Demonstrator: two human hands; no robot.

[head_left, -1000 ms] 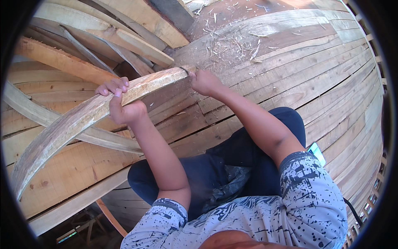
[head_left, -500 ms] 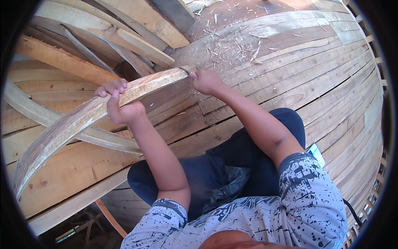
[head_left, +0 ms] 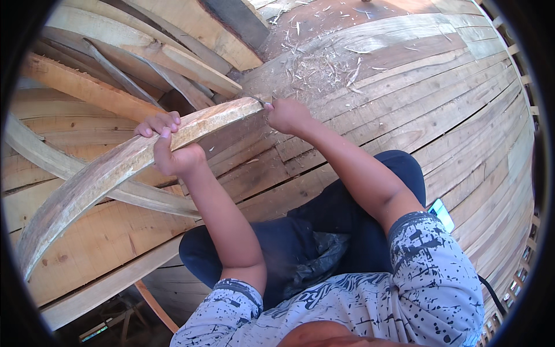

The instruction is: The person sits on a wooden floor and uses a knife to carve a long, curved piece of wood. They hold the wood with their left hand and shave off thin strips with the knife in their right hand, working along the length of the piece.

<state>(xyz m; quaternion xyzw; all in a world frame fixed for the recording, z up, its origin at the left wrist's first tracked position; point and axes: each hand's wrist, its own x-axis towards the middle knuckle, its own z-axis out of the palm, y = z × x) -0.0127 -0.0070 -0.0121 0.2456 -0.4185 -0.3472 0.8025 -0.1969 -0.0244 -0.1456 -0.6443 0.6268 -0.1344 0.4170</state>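
A long curved wooden beam (head_left: 107,169), pale with a rough edge, runs from the lower left up to the middle. My left hand (head_left: 182,158) is closed around it, fingers over the far side and thumb on the near side. At the beam's upper right end, my right hand (head_left: 289,115) is closed on a small tool with a thin dark blade (head_left: 260,100). That blade lies against the tip of the beam. The handle is hidden in my fist, so I cannot tell the tool's exact kind.
Wood shavings (head_left: 326,69) lie scattered beyond my right hand on the plank floor (head_left: 370,115). Stacked curved timbers (head_left: 162,49) rise at the far left. Another curved piece (head_left: 153,199) crosses beneath the beam. A phone-like object (head_left: 441,215) lies by my right knee.
The blade and the beam's tip have shifted very slightly. My left hand sits a touch farther right. Both grips are unchanged.
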